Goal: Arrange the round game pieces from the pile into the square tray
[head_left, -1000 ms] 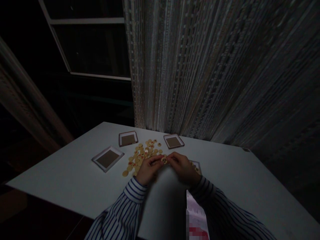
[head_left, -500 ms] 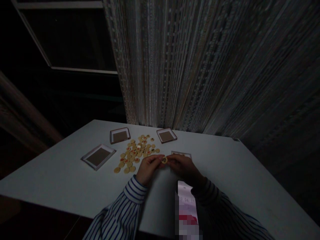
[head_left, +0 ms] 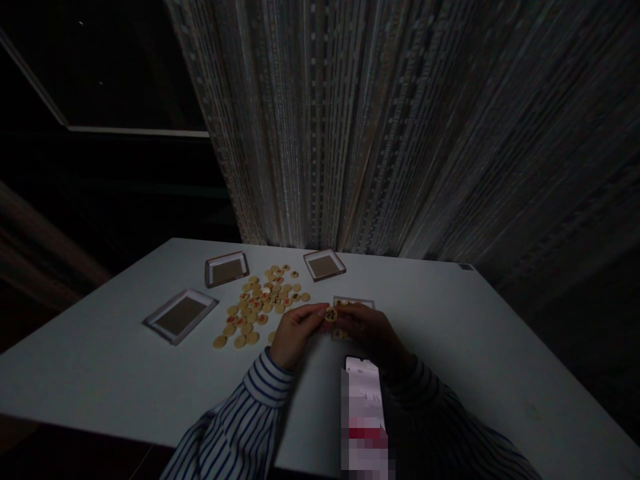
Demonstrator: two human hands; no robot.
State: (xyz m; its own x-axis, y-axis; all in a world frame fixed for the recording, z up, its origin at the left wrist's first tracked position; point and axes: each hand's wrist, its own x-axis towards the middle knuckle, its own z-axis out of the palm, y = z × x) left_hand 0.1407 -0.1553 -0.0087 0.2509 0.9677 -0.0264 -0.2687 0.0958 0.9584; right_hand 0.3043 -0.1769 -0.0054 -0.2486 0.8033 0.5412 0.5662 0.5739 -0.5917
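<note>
Between the fingertips of both hands is a round Chinese chess piece (head_left: 331,315) with a dark character facing me. My left hand (head_left: 295,333) pinches its left side, and my right hand (head_left: 373,333) grips it from the right. Under and behind my right hand lies a box tray (head_left: 367,303) with several pieces in it, partly covered by the hand. Left of my hands, a loose heap of round wooden pieces (head_left: 247,312) spreads over the white table, some showing red or dark characters, others plain side up.
Box trays with brown bottoms stand around the heap: one at the left (head_left: 181,316), one at the back left (head_left: 227,269), one at the back (head_left: 324,265). A lit phone (head_left: 364,390) lies before my right forearm. String curtains (head_left: 320,133) hang behind the white table (head_left: 450,333).
The view has turned slightly right, so the table things sit further left. Both hands still hold the piece, its character now more squarely toward me. More of the tray under my right hand shows.
</note>
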